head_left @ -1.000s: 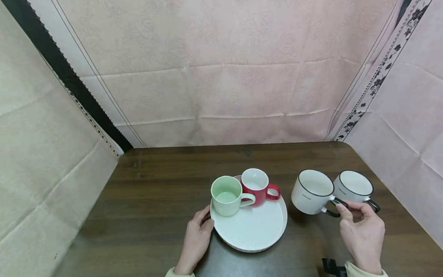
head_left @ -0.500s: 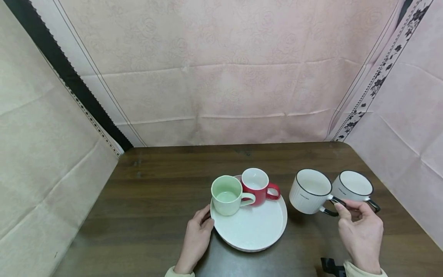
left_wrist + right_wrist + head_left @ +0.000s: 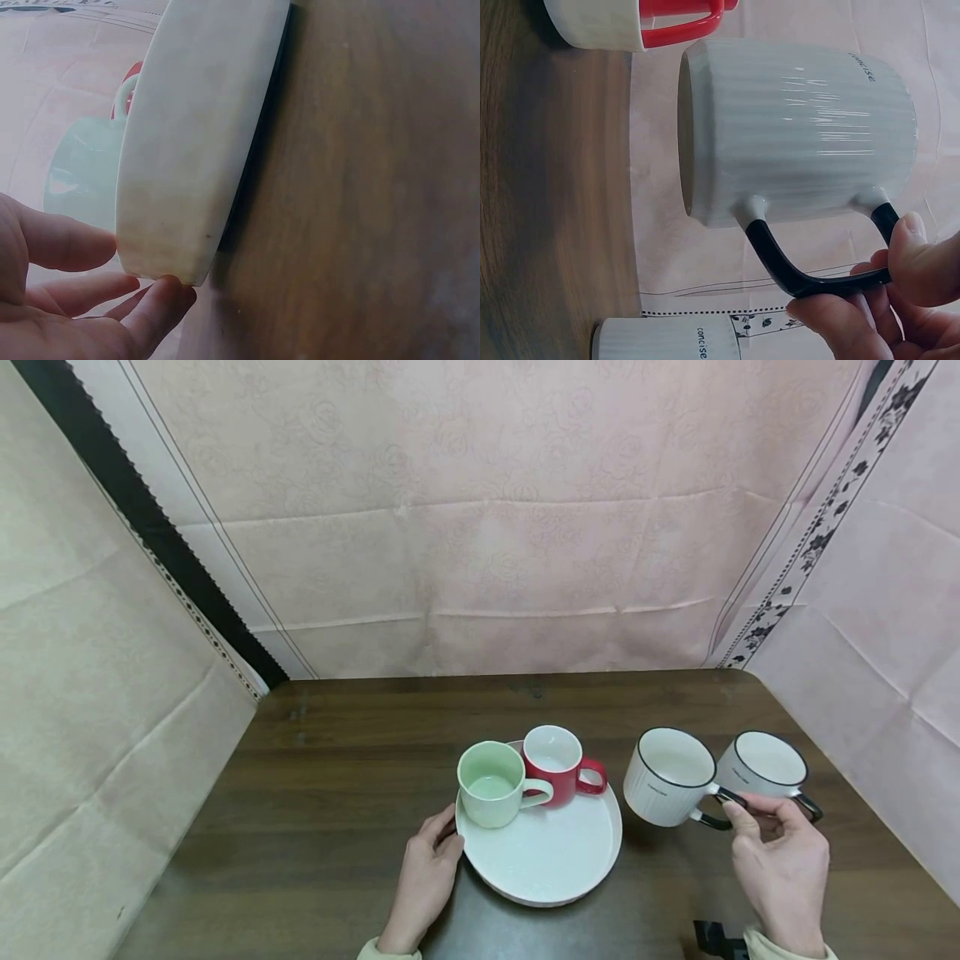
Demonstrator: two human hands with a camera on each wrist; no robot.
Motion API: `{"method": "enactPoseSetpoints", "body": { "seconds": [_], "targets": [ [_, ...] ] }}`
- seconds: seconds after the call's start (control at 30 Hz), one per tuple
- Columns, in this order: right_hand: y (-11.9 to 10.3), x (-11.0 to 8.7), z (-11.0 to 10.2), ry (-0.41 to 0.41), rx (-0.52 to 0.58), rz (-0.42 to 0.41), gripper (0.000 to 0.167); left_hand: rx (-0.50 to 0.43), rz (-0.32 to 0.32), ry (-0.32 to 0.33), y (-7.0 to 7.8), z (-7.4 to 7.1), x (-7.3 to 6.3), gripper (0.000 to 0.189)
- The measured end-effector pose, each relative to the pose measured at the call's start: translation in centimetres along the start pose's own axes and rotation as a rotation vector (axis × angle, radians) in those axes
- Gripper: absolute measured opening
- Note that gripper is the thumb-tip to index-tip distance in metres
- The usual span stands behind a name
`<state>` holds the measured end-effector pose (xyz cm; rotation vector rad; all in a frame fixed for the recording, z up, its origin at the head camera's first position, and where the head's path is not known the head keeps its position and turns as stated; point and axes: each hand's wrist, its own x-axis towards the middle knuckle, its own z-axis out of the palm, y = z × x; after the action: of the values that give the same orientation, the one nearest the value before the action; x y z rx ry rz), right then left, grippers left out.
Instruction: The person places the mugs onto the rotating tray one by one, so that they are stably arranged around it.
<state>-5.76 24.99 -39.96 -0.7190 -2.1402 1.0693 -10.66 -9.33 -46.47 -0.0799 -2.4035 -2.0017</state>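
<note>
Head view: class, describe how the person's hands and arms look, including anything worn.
Both the left hand and right hand are bare and ungloved. A pale cream-green left cuff and matching right cuff show at the bottom edge. A black angular fitting juts out beside the right cuff; its purpose is unclear.

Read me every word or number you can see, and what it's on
"concise": held ribbed white mug, right wrist view.
"concise": second ribbed white mug, same view's bottom edge.
In the head view, their print is too small to read.
I see no other lettering.
</note>
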Motion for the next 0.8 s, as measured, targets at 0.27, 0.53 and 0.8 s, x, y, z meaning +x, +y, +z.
{"method": "enactPoseSetpoints", "body": {
  "seconds": [0.27, 0.53, 0.8],
  "targets": [
    [-0.23, -0.1, -0.04, 0.003, 0.01, -0.002, 0.017, 0.011, -0.003, -0.001, 0.26, 0.0, -0.05, 0.042],
    [-0.62, -0.29, -0.24, 0.012, 0.009, -0.005, 0.017, 0.01, -0.004, 0.003, 0.27, 0.0, -0.14, 0.042],
    [-0.92, -0.48, -0.4, 0.005, 0.008, -0.008, 0.017, 0.009, -0.005, -0.001, 0.22, -0.05, -0.19, 0.042]
  ]
}}
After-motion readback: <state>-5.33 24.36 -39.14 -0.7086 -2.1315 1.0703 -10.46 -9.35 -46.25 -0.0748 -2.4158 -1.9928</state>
